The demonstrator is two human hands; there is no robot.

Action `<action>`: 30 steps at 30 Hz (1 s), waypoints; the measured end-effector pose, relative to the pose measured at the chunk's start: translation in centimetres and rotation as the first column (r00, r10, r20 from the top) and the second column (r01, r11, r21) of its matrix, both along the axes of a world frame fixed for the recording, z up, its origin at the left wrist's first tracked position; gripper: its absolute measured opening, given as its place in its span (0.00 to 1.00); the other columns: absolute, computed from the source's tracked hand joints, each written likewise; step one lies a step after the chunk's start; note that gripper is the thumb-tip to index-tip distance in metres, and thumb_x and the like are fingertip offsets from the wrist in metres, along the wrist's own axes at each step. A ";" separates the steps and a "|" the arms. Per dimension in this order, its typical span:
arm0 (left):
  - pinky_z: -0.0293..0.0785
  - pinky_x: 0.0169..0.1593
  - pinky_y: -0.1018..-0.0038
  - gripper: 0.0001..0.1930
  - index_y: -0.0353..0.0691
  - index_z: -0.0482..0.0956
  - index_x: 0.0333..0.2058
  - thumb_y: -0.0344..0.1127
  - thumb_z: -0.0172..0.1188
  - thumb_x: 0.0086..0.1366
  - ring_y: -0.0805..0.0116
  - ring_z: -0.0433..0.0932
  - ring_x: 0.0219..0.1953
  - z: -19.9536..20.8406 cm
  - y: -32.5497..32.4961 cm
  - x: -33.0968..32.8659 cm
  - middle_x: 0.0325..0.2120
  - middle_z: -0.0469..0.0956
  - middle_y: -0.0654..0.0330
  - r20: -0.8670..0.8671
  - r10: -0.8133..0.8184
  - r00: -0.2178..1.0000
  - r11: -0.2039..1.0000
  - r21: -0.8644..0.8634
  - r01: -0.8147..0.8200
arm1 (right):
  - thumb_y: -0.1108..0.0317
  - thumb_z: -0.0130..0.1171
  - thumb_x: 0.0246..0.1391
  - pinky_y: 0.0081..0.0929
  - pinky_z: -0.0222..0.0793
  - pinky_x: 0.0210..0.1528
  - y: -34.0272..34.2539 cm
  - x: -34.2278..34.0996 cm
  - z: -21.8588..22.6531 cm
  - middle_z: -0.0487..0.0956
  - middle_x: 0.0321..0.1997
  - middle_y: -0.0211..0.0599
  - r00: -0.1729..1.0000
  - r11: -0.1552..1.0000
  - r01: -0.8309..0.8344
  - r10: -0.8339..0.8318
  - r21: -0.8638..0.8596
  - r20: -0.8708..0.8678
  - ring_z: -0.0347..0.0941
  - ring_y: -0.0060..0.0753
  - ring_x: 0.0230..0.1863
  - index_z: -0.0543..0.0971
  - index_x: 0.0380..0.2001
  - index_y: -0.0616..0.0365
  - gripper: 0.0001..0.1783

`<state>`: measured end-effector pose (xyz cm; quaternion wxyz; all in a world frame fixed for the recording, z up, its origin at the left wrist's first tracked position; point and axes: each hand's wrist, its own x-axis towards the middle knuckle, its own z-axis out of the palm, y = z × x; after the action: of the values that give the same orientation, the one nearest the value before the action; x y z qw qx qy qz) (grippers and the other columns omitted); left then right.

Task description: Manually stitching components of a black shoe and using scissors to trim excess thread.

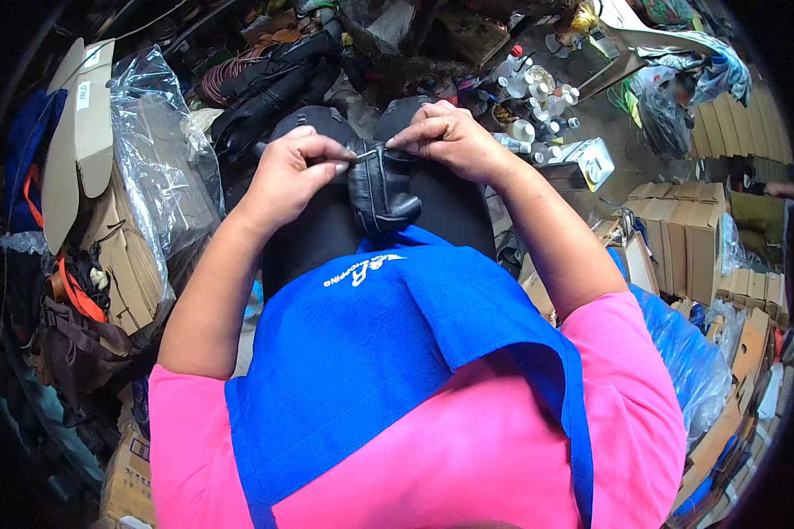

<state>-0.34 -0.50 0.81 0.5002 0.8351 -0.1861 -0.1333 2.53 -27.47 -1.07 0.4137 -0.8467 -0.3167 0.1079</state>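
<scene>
A small black leather-like pouch with piped seams rests on my lap, between my dark-trousered thighs. At its far left corner, my left hand is closed in a pinch on a thin shiny metal piece, needle-like in shape, whose tip meets the pouch's edge. My right hand pinches with thumb and forefinger by the pouch's far right corner. What lies between those right fingertips is too small to make out. A blue apron covers my front up to the pouch.
Flat cardboard pieces and a clear plastic bag stand at my left. Several white bottles crowd the floor at far right. Cardboard boxes and blue plastic wrapping lie at my right. Black material is heaped beyond my knees.
</scene>
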 end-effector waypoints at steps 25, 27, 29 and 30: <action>0.67 0.47 0.77 0.08 0.36 0.82 0.34 0.24 0.59 0.55 0.72 0.73 0.39 -0.9 -0.7 5.1 0.31 0.74 0.63 -0.055 -0.193 0.980 0.981 -0.043 0.190 | 0.66 0.64 0.48 0.29 0.66 0.50 0.3 0.2 -0.5 0.79 0.32 0.28 0.994 0.996 0.078 -0.074 0.050 -0.085 0.72 0.31 0.41 0.85 0.38 0.41 0.12; 0.68 0.46 0.77 0.07 0.37 0.82 0.34 0.24 0.60 0.54 0.71 0.73 0.37 -0.8 -0.9 4.6 0.30 0.74 0.62 -0.038 -0.187 0.982 0.981 -0.052 0.185 | 0.67 0.62 0.51 0.27 0.67 0.46 0.1 -0.1 -1.0 0.80 0.32 0.30 0.998 0.999 0.035 -0.036 0.018 0.046 0.73 0.29 0.38 0.84 0.39 0.49 0.11; 0.69 0.42 0.76 0.08 0.38 0.83 0.33 0.24 0.61 0.54 0.69 0.73 0.36 0.3 -1.1 3.2 0.29 0.73 0.62 0.095 -0.148 0.984 0.981 0.140 0.134 | 0.67 0.62 0.50 0.27 0.67 0.46 -0.2 -0.5 -0.7 0.80 0.32 0.30 0.996 0.999 0.039 -0.039 -0.001 0.078 0.72 0.29 0.38 0.84 0.39 0.49 0.11; 0.69 0.38 0.73 0.09 0.40 0.83 0.32 0.23 0.62 0.52 0.67 0.73 0.34 1.2 -1.5 2.3 0.27 0.73 0.61 0.184 -0.118 0.976 0.972 0.221 0.076 | 0.68 0.62 0.50 0.27 0.67 0.45 -0.4 -0.9 -0.6 0.80 0.31 0.29 0.993 0.999 0.040 -0.038 -0.013 0.116 0.72 0.29 0.37 0.84 0.39 0.48 0.11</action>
<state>1.97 -1.98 1.98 0.3802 0.8826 -0.2600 -0.0939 1.66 -27.83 -1.69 0.3902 -0.8606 -0.3228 0.0532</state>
